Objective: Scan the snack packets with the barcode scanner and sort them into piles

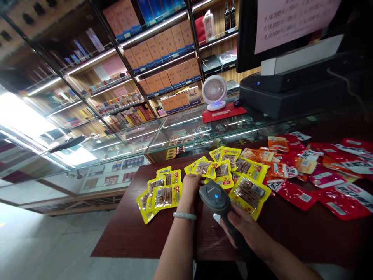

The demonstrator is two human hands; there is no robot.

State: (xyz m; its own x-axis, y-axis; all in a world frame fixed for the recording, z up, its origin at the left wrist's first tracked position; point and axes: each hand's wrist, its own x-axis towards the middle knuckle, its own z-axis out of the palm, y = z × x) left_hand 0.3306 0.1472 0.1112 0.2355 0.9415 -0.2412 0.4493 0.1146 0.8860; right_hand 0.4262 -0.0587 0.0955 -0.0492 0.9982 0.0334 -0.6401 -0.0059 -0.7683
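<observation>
My right hand (241,223) is wrapped round the handle of a dark grey barcode scanner (214,194), whose small blue light is lit. The scanner's head points toward my left hand (193,181). That hand, with a pale bangle on its wrist, has its fingers closed at the near edge of a small yellow snack packet (204,168); the fingertips are partly hidden. Several more yellow packets (223,173) lie loosely piled around it. A larger yellow packet (250,193) rests just beyond my right hand. Left of my forearm, another group of yellow packets (167,195) overlaps on the table.
Red and orange packets (300,167) spread over the right of the dark wooden table (125,237). A glass display counter (180,126) runs behind it, bearing a white fan (214,91) on a red mat (233,112). A monitor (247,46) stands at the right.
</observation>
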